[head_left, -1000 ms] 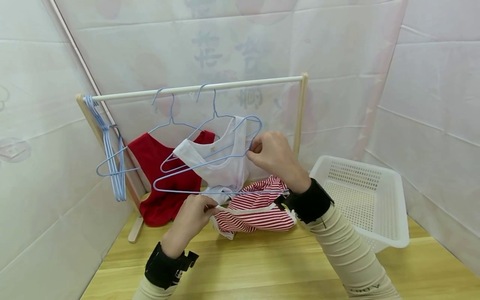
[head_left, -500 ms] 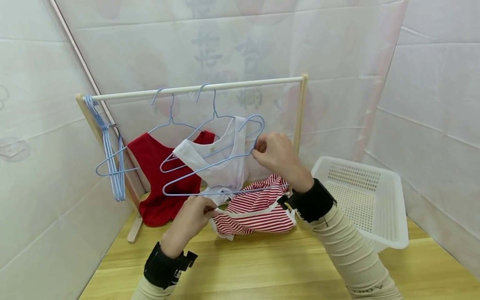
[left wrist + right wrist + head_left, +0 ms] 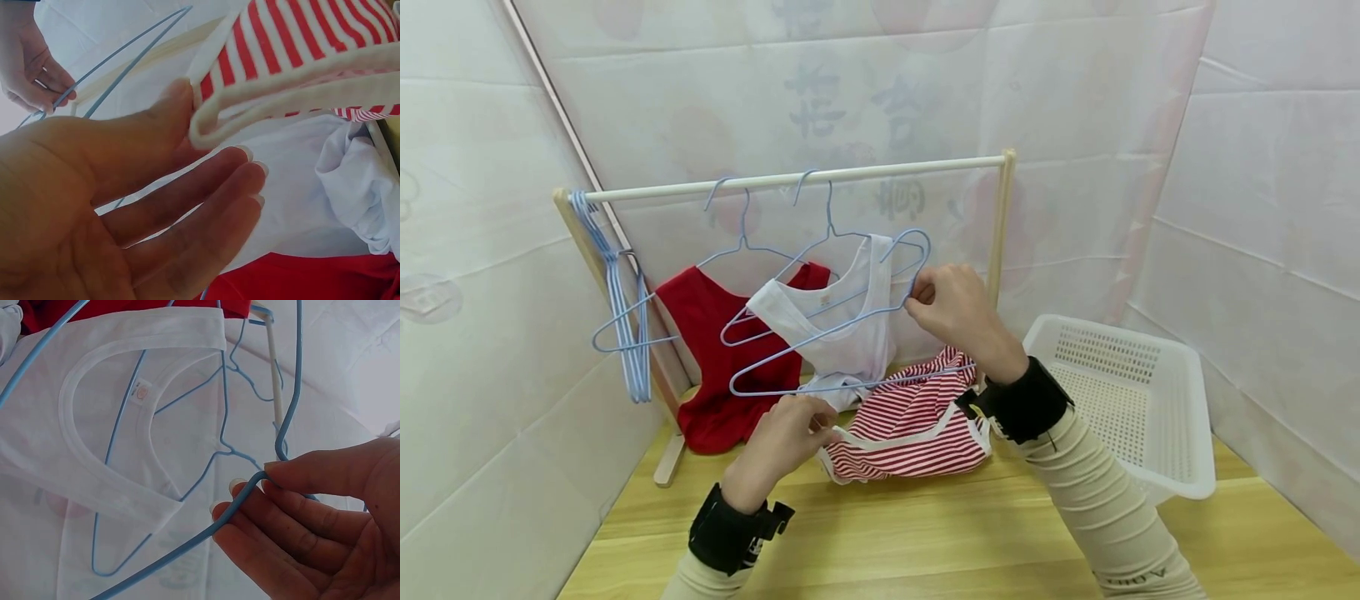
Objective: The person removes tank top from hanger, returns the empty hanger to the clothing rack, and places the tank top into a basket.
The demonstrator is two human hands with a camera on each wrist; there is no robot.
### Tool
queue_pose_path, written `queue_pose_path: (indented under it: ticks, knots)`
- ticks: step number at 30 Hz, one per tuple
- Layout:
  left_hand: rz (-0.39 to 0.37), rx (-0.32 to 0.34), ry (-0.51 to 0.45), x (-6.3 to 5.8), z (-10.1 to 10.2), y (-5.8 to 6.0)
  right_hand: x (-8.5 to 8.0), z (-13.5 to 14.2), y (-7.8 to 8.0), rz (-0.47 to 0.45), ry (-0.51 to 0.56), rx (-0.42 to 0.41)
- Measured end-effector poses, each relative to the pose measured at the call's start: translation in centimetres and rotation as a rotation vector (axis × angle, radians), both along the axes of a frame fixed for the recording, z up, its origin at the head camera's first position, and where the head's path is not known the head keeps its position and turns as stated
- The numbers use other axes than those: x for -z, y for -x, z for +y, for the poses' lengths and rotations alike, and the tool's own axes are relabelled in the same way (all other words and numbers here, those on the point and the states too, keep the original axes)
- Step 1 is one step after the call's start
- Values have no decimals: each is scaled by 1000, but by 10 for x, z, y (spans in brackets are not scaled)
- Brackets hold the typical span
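Note:
My right hand (image 3: 955, 312) pinches a blue wire hanger (image 3: 820, 340) at the neck below its hook, holding it in front of the rack. In the right wrist view, thumb and fingertips close on the blue wire. Lower and to the left, my left hand (image 3: 786, 437) pinches the white-trimmed edge of a red-and-white striped tank top (image 3: 917, 442), which lies bunched on the table. The left wrist view shows that trim (image 3: 206, 125) at the thumb, the other fingers extended below it. The hanger's lower bar passes in front of the striped top.
A white rail (image 3: 910, 167) on wooden posts carries a red tank top (image 3: 707, 350) and a white tank top (image 3: 850, 333) on blue hangers. Several bare hangers (image 3: 632, 333) hang at its left end. A white perforated basket (image 3: 1195, 417) stands on the right of the wooden table (image 3: 880, 542).
My right hand has shifted slightly right with the hanger, whose left end moved right and a little down. The striped top's held edge has sunk slightly.

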State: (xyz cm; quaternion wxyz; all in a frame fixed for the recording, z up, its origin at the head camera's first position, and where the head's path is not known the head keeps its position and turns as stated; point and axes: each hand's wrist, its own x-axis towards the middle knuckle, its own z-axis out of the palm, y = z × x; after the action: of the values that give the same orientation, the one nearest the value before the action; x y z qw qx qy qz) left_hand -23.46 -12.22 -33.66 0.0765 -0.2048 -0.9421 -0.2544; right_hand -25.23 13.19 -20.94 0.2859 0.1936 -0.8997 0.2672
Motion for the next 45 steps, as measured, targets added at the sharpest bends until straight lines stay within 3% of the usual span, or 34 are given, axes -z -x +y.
queue_pose_path:
  ticks: [3, 19, 27, 38, 45]
  knots:
    - [-21, -2, 17, -1, 0, -1, 1, 1, 0, -4, 2, 6]
    - [24, -27, 58, -1, 0, -2, 0, 2, 9, -4, -2, 5]
    - [35, -18, 49, -2, -2, -2, -5, 7, 26, -11, -7, 0]
    - [21, -30, 51, -3, -3, -3, -18, 23, 54, -142, -39, -18]
    - [34, -20, 51, -4, -4, -3, -27, 28, 72, -154, -71, -1]
